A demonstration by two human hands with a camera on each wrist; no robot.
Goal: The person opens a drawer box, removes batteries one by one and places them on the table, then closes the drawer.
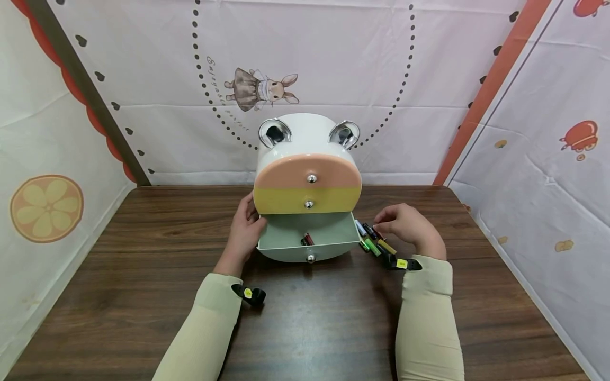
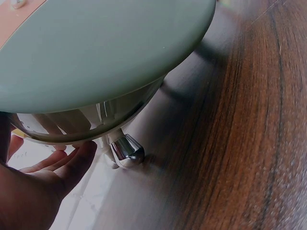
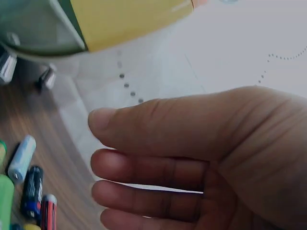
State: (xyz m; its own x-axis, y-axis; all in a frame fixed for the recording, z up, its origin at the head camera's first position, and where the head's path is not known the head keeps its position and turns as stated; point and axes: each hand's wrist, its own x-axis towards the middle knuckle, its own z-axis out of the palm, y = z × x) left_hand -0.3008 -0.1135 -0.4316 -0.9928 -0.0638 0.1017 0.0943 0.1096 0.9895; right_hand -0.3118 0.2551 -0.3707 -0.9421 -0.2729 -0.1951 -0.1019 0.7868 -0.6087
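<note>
A frog-faced drawer cabinet (image 1: 307, 138) stands on the table with its green bottom drawer (image 1: 286, 241) pulled out. Inside that drawer lie small red and black batteries (image 1: 309, 239). My left hand (image 1: 242, 231) rests against the cabinet's left side; in the left wrist view, its fingers (image 2: 79, 160) touch the curved wall near a shiny foot (image 2: 127, 151). Right of the drawer, several batteries (image 1: 373, 247) in green, yellow, black and pale blue lie in a loose group. Close over them is my right hand (image 1: 411, 226), its fingers loosely bent and nothing between thumb and fingertips.
Above the open drawer, the orange drawer (image 1: 286, 172) and yellow drawer (image 1: 281, 201) are closed, each with a round silver knob. The dark wooden table (image 1: 143, 296) ends at printed cloth walls (image 1: 157, 58) behind and at both sides.
</note>
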